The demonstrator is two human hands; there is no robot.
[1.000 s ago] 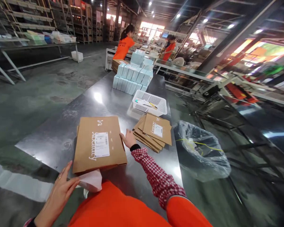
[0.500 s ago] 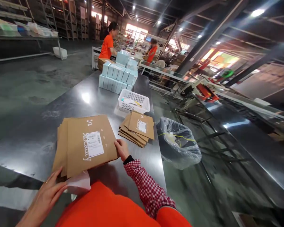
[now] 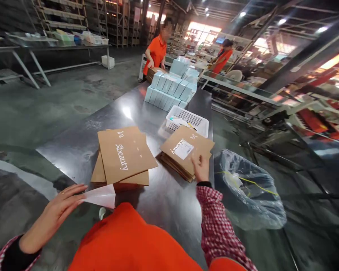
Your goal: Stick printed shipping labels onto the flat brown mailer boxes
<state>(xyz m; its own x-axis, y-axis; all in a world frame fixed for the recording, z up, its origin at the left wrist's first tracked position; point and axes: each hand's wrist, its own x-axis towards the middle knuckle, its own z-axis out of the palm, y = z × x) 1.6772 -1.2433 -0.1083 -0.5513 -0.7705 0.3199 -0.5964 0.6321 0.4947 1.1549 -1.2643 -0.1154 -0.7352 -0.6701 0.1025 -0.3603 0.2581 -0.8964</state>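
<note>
My left hand (image 3: 63,203) pinches a glossy white sheet of paper (image 3: 103,195) between its fingers, low at the table's near left edge. Just beyond it lies a stack of flat brown cardboard mailers; the top mailer (image 3: 130,152) carries white lettering and no label. On the right, my right hand (image 3: 201,167) has its fingers closed at the near right edge of a labelled cardboard mailer (image 3: 199,140), which rests on a second stack of mailers (image 3: 176,168). A white printed label (image 3: 184,149) sits partly over that mailer's lettering.
A white perforated basket (image 3: 202,121) with a few items stands behind the right stack. Several light-blue boxes (image 3: 169,84) are piled at the far end, near a person in orange (image 3: 156,54). A plastic-lined bin (image 3: 251,192) stands beyond the right edge.
My right hand has carried the labelled mailer from the left stack onto the right one, uncovering an unlabelled mailer. My left hand has drawn slightly away from the left stack, still with the white sheet.
</note>
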